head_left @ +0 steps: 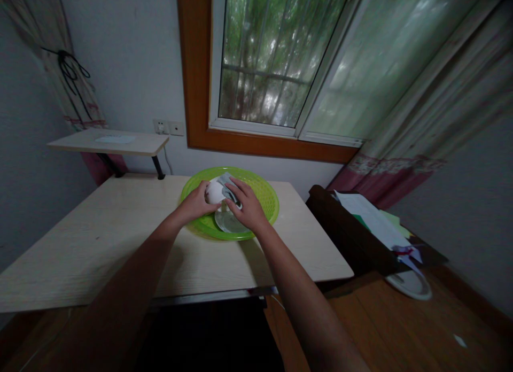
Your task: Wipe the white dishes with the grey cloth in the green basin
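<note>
Over a green plastic basket (pixel 272 203), my left hand (pixel 197 202) grips a rounded white bowl or cup (pixel 217 192) by its left side. My right hand (pixel 247 205) presses a grey and white cloth (pixel 226 180) against the right side of the same piece. The fingers of both hands are curled around it, and its opening cannot be made out. A clear glass dish (pixel 230 223) sits in the basket just below my hands, partly covered by them.
The basket stands on a pale wooden table (pixel 132 227) near the wall. A raised shelf (pixel 80 140) with a paper on it stands at the back left. Right of the table, a dark brown piece of furniture (pixel 344 227) holds papers (pixel 368 217). A window (pixel 280 56) is behind.
</note>
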`<state>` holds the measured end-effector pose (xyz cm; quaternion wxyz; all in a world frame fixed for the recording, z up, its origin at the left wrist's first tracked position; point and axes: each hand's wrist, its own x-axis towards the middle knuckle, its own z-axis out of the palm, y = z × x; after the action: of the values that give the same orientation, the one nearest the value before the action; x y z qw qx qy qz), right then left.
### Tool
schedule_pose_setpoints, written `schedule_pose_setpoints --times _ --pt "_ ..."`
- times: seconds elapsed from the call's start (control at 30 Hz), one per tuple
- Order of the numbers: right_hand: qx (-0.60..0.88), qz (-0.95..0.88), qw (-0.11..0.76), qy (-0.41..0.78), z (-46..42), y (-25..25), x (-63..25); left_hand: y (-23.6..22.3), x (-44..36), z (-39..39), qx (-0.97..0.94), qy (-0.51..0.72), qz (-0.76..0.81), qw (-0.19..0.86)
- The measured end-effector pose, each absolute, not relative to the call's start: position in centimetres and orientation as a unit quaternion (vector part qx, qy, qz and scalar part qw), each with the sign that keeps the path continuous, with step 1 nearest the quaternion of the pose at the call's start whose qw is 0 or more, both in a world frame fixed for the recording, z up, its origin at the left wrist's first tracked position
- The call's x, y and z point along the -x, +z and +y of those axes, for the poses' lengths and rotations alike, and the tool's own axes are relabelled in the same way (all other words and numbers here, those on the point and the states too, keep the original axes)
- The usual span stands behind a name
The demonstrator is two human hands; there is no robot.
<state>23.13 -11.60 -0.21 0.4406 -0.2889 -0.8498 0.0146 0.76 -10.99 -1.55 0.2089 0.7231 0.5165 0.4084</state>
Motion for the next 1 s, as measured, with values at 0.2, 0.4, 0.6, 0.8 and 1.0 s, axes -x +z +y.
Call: schedule_pose_setpoints --times 0.2,0.4,0.6,0.8,1.0 --pt "0.248 -0.884 0.397 0.002 -12.0 0.0 -22.8 -2.1 -0.8 -10.5 -0.746 0.403 0.495 0.188" --pt "0.339 -0.82 0.459 0.038 -11.4 -0.2 -23.0 -1.9 -0.6 -10.6 -0.732 0.41 0.502 0.21" --pt "0.424 -0.768 0.475 0.071 -10.7 -0.7 -23.3 -1.5 -0.3 -10.8 -0.724 0.4 0.522 0.209" --pt "0.434 -0.767 0.467 0.067 -10.7 -1.0 -23.2 -1.4 -0.4 -11.0 -0.733 0.389 0.521 0.198" --pt "0.35 -0.817 0.457 0.035 -11.2 -0.6 -23.2 -1.3 -0.5 -11.0 -0.743 0.387 0.511 0.194"
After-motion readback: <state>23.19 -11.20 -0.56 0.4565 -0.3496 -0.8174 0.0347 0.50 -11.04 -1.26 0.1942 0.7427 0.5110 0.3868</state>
